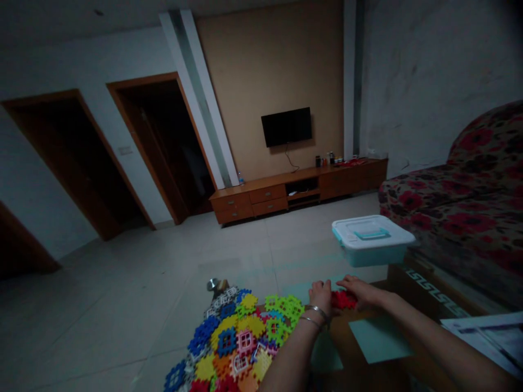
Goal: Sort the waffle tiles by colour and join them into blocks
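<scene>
Red interlocking plastic building pieces point(344, 299) lie between my two hands over the glass table. My left hand point(321, 296), with bracelets at its wrist, has its fingers closed against their left side. On the right side, my right hand point(362, 291) curls its fingers and thumb around them. Parts of the red pieces are hidden by the fingers. Left of my left forearm spreads a heap of similar pieces point(245, 340) in blue, yellow, green, pink, orange and white, some shaped like windows.
A teal storage box point(373, 239) with a white lid stands beyond my hands. Papers with a pen point(488, 337) lie at the right edge. A flowered sofa point(461, 201) is at the right. Past the tiled floor are a wooden cabinet point(267, 200) and a wall-mounted television point(286, 127).
</scene>
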`<state>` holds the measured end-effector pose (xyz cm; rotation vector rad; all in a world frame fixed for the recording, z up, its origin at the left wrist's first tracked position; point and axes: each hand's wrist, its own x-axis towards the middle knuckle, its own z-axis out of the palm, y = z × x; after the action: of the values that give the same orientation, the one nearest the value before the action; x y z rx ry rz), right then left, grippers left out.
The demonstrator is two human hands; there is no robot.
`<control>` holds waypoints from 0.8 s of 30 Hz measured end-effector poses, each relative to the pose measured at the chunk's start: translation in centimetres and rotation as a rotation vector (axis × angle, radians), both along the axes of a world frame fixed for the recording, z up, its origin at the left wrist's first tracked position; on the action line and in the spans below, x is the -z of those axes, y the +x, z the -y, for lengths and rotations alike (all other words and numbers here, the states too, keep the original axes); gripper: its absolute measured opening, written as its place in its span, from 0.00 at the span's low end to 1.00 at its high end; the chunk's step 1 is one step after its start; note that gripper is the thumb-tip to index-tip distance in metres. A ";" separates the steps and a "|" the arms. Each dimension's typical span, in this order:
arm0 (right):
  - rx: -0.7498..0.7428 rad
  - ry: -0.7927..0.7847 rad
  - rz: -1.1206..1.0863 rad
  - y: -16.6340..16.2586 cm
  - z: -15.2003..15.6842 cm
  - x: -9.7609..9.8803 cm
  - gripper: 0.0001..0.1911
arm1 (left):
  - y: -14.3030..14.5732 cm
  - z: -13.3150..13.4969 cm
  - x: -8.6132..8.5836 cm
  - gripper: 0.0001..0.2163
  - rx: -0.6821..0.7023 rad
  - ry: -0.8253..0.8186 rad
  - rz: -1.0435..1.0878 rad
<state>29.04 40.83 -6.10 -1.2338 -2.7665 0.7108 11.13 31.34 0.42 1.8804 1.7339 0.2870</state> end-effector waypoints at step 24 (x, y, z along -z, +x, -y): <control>-0.378 0.332 -0.190 -27.2 21.3 -7.0 0.23 | -18.3 25.1 0.2 0.25 -0.442 -0.004 -0.493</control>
<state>1.88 19.58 0.88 -0.5625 -2.8253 0.3349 -7.18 6.27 0.19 1.6330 2.4785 -0.0270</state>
